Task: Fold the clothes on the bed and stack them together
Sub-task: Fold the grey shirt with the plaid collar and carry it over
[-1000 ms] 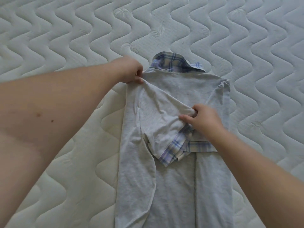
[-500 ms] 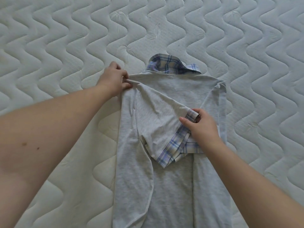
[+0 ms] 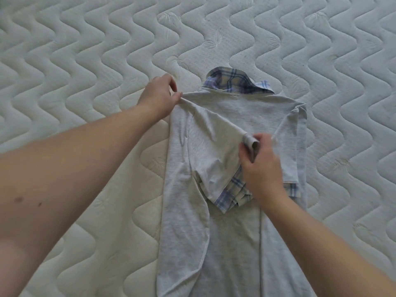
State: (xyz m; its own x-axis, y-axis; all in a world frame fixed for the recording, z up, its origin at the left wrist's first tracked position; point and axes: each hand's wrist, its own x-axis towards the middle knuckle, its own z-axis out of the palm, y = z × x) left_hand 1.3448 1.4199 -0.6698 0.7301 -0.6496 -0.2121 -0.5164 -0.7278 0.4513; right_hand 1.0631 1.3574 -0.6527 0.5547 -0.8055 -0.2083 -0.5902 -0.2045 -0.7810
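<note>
A light grey shirt (image 3: 240, 112) with a blue plaid collar (image 3: 232, 81) lies back-up on the mattress, both sides folded inward. My left hand (image 3: 159, 97) pinches its left shoulder corner. My right hand (image 3: 260, 166) grips the plaid-trimmed cuff (image 3: 250, 143) of the left sleeve (image 3: 212, 155), which lies folded diagonally across the shirt's back and is lifted slightly at the cuff. The right sleeve (image 3: 289, 146) lies folded flat under my right wrist. The shirt's lower end runs out of view at the bottom.
The quilted white mattress (image 3: 85, 50) with a wavy stitch pattern surrounds the shirt on all sides. No other clothes show in view.
My right hand has lifted the sleeve cuff and shifted it a little right and up. My left hand has slid left and now pinches the shoulder corner.
</note>
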